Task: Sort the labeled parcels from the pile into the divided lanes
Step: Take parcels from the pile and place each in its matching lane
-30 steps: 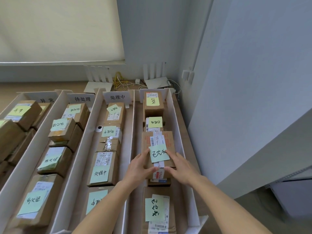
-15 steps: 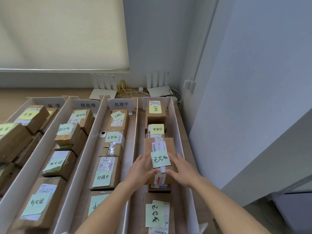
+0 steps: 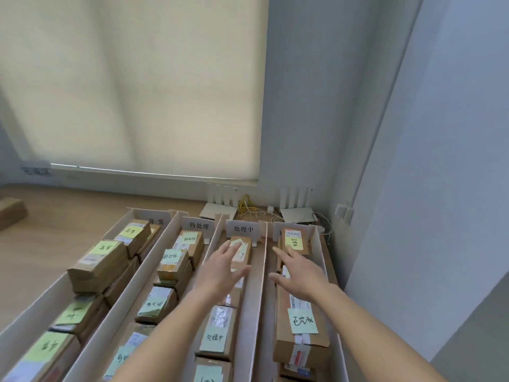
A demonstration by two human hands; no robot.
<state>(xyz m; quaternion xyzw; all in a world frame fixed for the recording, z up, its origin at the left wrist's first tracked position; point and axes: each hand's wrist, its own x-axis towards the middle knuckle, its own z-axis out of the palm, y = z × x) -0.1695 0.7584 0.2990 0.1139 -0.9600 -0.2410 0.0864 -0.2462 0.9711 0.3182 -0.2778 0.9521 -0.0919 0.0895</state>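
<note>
Several white-walled lanes run away from me, each filled with brown cardboard parcels bearing green sticky notes. A long parcel with a green note lies in the rightmost lane, on top of other boxes. My right hand hovers open above that lane, just beyond the parcel's far end, fingers spread. My left hand is open too, raised over the third lane's parcels. Neither hand holds anything.
White label cards stand at the far ends of the lanes. Two white routers and yellow cables sit behind them by the wall. A lone brown box lies on the wooden table at far left. A wall runs close on the right.
Both hands have let go of the long parcel, which now lies in the rightmost lane. The hands have lifted and opened, and the camera has tilted upward.
</note>
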